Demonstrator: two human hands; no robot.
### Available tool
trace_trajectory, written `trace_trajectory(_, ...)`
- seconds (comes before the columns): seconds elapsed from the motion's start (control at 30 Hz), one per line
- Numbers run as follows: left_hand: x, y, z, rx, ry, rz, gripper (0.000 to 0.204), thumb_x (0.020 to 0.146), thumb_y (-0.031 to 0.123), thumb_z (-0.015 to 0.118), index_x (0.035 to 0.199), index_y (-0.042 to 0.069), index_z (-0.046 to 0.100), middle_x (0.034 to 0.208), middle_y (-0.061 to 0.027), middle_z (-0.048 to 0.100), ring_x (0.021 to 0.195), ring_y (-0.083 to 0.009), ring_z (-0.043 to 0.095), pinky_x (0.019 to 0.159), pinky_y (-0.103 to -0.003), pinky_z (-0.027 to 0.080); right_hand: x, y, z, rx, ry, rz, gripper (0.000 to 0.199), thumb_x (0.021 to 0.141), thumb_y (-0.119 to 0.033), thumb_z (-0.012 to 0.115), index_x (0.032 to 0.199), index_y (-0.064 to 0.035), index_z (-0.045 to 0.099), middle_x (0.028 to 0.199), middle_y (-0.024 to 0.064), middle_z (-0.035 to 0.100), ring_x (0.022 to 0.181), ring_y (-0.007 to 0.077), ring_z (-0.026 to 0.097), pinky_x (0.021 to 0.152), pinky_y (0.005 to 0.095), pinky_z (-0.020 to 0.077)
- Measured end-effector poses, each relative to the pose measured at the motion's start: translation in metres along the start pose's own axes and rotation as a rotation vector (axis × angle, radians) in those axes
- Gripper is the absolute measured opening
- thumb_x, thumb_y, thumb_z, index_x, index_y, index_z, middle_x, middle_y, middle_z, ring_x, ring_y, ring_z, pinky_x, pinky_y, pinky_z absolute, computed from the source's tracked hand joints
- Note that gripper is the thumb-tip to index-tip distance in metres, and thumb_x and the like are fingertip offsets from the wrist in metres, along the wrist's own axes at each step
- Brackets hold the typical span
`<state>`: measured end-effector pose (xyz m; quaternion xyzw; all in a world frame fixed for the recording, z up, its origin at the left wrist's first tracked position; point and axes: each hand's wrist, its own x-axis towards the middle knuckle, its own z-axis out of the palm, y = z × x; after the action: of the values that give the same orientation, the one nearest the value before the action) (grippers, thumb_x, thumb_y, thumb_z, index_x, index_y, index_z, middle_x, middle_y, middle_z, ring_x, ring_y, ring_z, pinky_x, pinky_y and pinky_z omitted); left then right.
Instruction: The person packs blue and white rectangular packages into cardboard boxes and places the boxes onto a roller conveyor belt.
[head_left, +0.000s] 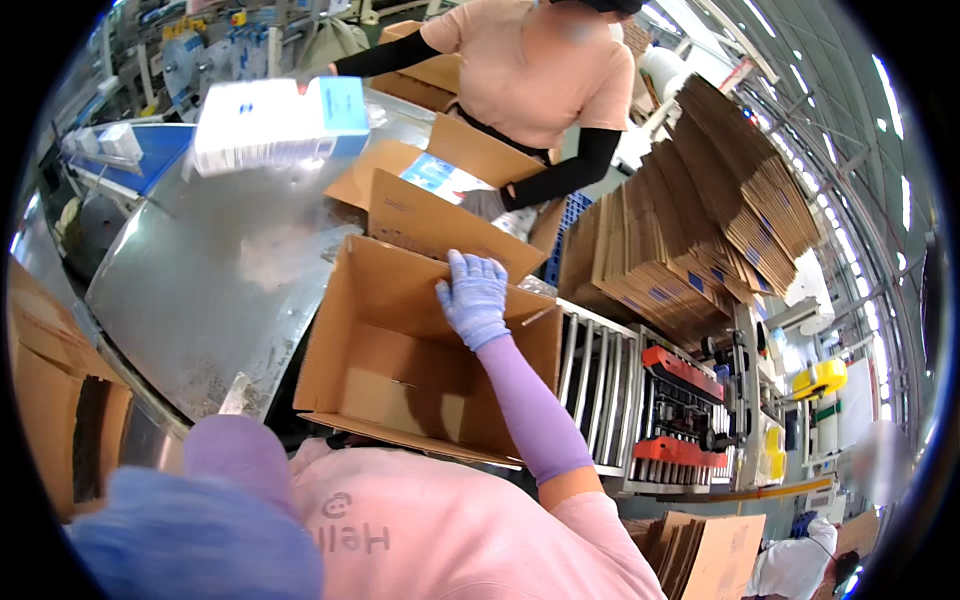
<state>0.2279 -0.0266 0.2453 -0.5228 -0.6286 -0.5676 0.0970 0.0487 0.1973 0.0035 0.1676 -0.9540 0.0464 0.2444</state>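
An open cardboard box [400, 375] stands in front of me, its inside bare. My right hand [474, 298], in a light blue glove, is closed over the box's far edge, with the fingers bent across it. At the lower left, close to the camera, my left hand [200, 535] is a blue blur. Its fingers and anything in them cannot be made out. Purple sleeves cover both my forearms.
Across from me a co-worker's gloved hand [484, 204] reaches into another open box [440, 220]. A blurred white and blue package [265, 125] is above the metal table [215, 290]. A roller conveyor [598, 385] and stacked flat cartons [650, 245] are right; another carton [45, 390] is left.
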Motion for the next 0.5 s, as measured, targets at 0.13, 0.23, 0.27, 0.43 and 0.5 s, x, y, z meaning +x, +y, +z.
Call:
trace_trajectory(0.13,0.002,-0.012,0.008,-0.013,0.013,0.029,0.045,0.080,0.007,0.065,0.123,0.004,0.052,0.108,-0.0107,0.053,0.089,-0.0211,0.054,0.072,-0.033,0.041,-0.006,0.004,-0.002,0.017,-0.052,0.021,0.051,0.077,-0.030,0.062,0.122,-0.0082,0.049,0.106,0.0088,0.053,0.107,0.0249,0.048,0.102,0.0451,0.0285)
trace_trajectory(0.23,0.008,-0.014,0.013,-0.002,0.027,0.046,0.046,0.079,0.007,0.066,0.123,0.005,0.052,0.106,-0.0094,0.053,0.087,-0.0203,0.053,0.069,-0.032,0.040,-0.004,0.002,0.000,0.003,-0.017,0.009,0.050,0.077,-0.029,0.062,0.120,-0.0084,0.049,0.107,0.0094,0.054,0.107,0.0256,0.049,0.099,0.0445,0.0302)
trace_trajectory(0.27,0.010,-0.014,0.014,0.001,0.030,0.051,0.046,0.079,0.007,0.067,0.123,0.006,0.052,0.106,-0.0090,0.053,0.086,-0.0200,0.053,0.069,-0.032,0.040,-0.003,0.001,0.001,0.029,-0.007,0.004,0.050,0.077,-0.029,0.062,0.121,-0.0084,0.049,0.107,0.0097,0.054,0.106,0.0255,0.049,0.099,0.0444,0.0300)
trace_trajectory(0.43,0.020,-0.024,0.021,-0.002,0.048,0.087,0.048,0.078,0.008,0.068,0.123,0.008,0.052,0.103,-0.0070,0.053,0.082,-0.0186,0.053,0.064,-0.030,0.040,-0.004,0.001,-0.005,0.020,-0.053,0.047,0.050,0.077,-0.028,0.062,0.120,-0.0079,0.049,0.107,0.0105,0.053,0.104,0.0274,0.049,0.098,0.0447,0.0305)
trace_trajectory(0.5,0.024,-0.024,0.023,0.010,0.055,0.094,0.048,0.077,0.008,0.069,0.123,0.008,0.052,0.102,-0.0062,0.053,0.080,-0.0180,0.053,0.063,-0.030,0.039,-0.002,-0.001,-0.002,0.041,-0.012,0.035,0.050,0.077,-0.027,0.062,0.121,-0.0071,0.049,0.107,0.0104,0.053,0.105,0.0275,0.049,0.100,0.0451,0.0302)
